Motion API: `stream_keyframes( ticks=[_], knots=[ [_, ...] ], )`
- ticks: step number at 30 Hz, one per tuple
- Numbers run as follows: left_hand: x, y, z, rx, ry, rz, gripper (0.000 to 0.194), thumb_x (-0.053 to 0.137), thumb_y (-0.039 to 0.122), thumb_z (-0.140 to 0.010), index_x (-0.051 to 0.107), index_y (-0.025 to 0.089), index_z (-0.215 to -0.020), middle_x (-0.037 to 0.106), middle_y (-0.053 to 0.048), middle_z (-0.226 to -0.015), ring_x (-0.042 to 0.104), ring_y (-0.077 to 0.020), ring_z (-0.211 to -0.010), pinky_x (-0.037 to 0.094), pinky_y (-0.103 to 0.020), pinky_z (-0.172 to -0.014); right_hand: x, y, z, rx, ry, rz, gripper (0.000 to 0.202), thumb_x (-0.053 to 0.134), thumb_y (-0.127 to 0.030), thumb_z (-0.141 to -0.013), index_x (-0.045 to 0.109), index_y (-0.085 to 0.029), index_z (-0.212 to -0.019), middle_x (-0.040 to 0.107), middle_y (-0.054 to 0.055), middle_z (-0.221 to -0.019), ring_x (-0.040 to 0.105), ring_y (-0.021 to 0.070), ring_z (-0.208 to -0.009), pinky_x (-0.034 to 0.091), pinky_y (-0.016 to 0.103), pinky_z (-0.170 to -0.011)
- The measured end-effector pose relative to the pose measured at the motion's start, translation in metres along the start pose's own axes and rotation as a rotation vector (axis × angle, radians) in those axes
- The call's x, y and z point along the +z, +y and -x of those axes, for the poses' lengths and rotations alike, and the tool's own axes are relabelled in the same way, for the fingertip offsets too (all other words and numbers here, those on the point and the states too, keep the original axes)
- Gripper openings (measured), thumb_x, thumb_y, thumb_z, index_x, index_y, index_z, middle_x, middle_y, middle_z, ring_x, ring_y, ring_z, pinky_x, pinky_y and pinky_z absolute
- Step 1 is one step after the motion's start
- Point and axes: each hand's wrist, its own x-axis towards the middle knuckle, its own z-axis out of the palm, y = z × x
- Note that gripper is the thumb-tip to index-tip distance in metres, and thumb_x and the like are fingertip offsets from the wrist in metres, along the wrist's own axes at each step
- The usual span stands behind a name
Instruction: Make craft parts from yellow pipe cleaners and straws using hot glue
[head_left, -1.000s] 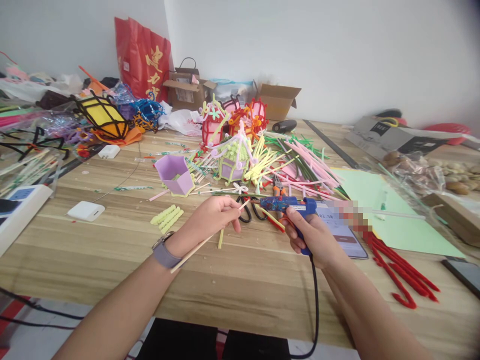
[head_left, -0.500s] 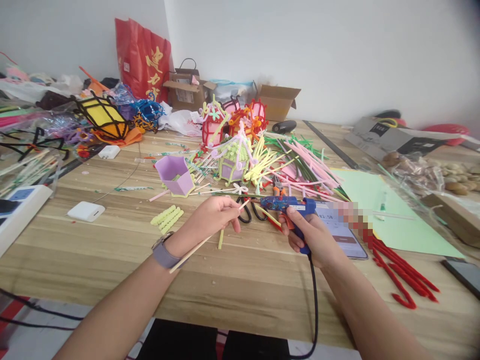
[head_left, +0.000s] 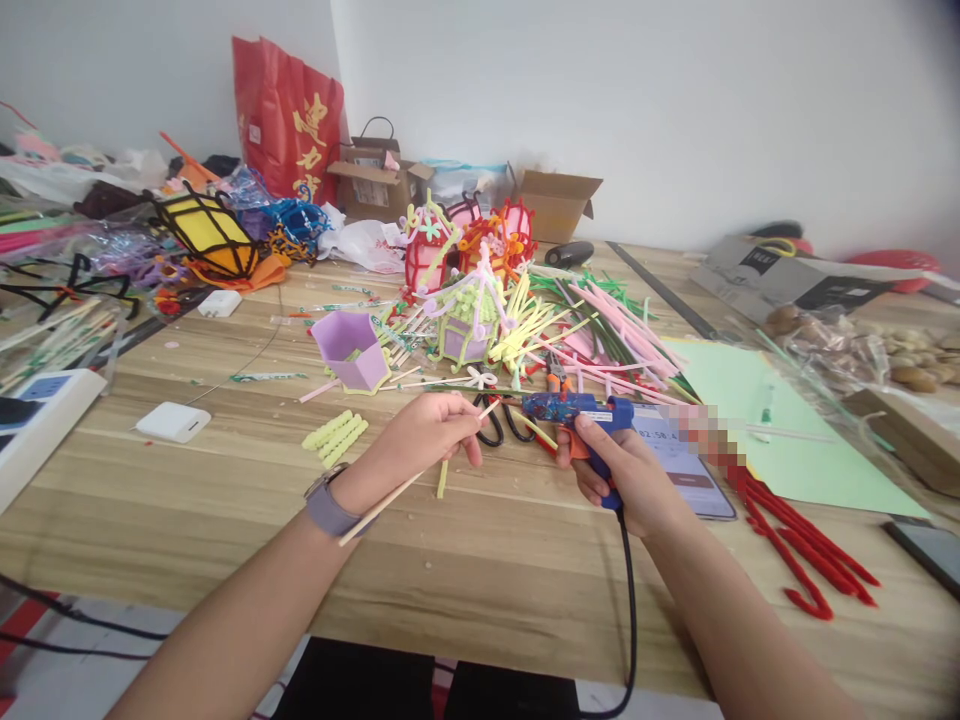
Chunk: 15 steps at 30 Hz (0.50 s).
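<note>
My left hand (head_left: 435, 432) is closed on a thin wooden stick (head_left: 390, 504), which slants from beside my wrist up to its tip past the fingers. In my right hand (head_left: 611, 462) is a blue glue gun (head_left: 574, 408) with an orange trigger. Its nozzle points left, close to the tip of the stick; I cannot tell whether they touch. Behind the hands stand a purple open box (head_left: 352, 350) and a small lantern (head_left: 469, 330) of purple and yellow-green fuzzy stems. Braided yellow-green pieces (head_left: 334, 437) lie left of my left hand. Black-handled scissors (head_left: 491, 430) lie partly hidden between the hands.
Yellow pipe cleaners (head_left: 521, 330) and pink ones (head_left: 619, 330) lie behind the glue gun. A phone (head_left: 694, 475), red pipe cleaners (head_left: 814, 550) and a green sheet (head_left: 795, 430) are to the right. The gun's black cord (head_left: 630, 600) hangs over the table edge. A white charger (head_left: 172, 423) sits left.
Almost nothing differs. Both hands keep their places, with the stick and the glue gun held as before; the view has shifted very slightly.
</note>
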Motion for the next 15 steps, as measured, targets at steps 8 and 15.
stream_keyframes(
  ticks=[8,15],
  knots=[
    [-0.0003,-0.0013,0.0001,-0.001,-0.004,-0.012,0.03,0.053,0.041,-0.084,0.063,0.015,-0.075,0.066,-0.002,-0.059,0.035,-0.0066,-0.043,0.023,-0.02,-0.043,-0.0004,0.0006,-0.0001,-0.011,-0.007,0.011,0.046,0.07,-0.062,-0.069,0.06,-0.017,-0.068,0.06,-0.001,-0.057,0.031,0.0023,-0.032,0.032,0.017,-0.029],
    [-0.0002,0.0005,-0.0003,-0.011,-0.003,-0.012,0.029,0.053,0.04,-0.084,0.062,0.015,-0.073,0.066,-0.002,-0.059,0.034,-0.0066,-0.044,0.023,-0.02,-0.043,0.0007,0.001,-0.0004,-0.02,-0.009,0.017,0.046,0.071,-0.062,-0.068,0.061,-0.017,-0.069,0.06,-0.001,-0.057,0.031,0.0023,-0.031,0.032,0.017,-0.028]
  ],
)
